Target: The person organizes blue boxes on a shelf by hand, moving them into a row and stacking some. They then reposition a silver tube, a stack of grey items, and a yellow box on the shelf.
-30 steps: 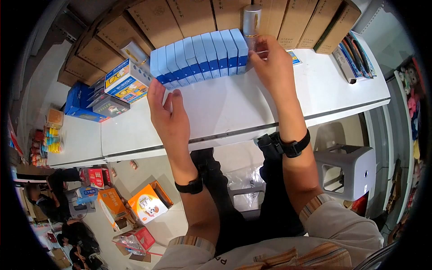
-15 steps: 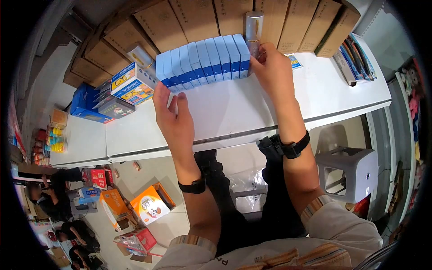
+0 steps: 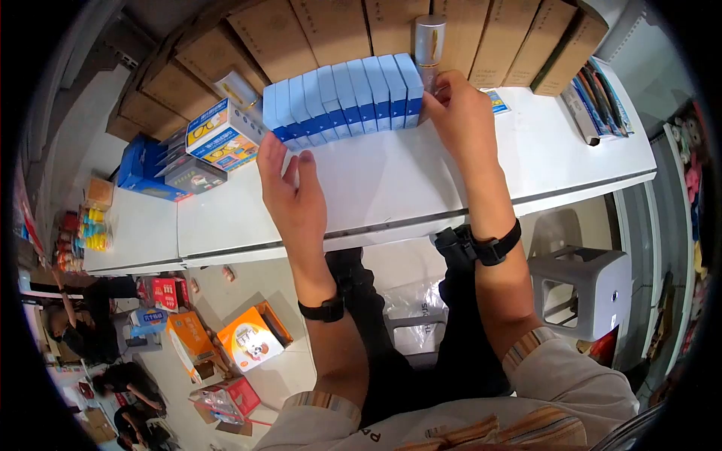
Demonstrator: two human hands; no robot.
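Several slim light-and-dark-blue boxes (image 3: 342, 101) stand upright side by side in a slightly curved row on the white shelf top (image 3: 361, 177). My left hand (image 3: 292, 177) is at the row's left end, thumb and fingers apart, fingertips at the lower edge of the end box. At the opposite end my right hand (image 3: 460, 116) has its thumb beside the last box and its fingers bent but apart from the thumb. Just behind this hand rises a silver cylinder (image 3: 429, 45), its base partly hidden. Another silver cylinder (image 3: 238, 89) leans at the left.
Brown cardboard boxes (image 3: 338, 30) line the back. Glasses-printed boxes (image 3: 222, 135) and a blue box (image 3: 143, 169) stand left; a tray of packets (image 3: 598, 101) lies right. A grey stool (image 3: 587, 289) is below. Orange cartons (image 3: 252, 338) and other people (image 3: 83, 331) are on the floor side.
The view has shifted slightly. The right hand and the row's right end appear a little further right, while both hands keep nearly the same pose.
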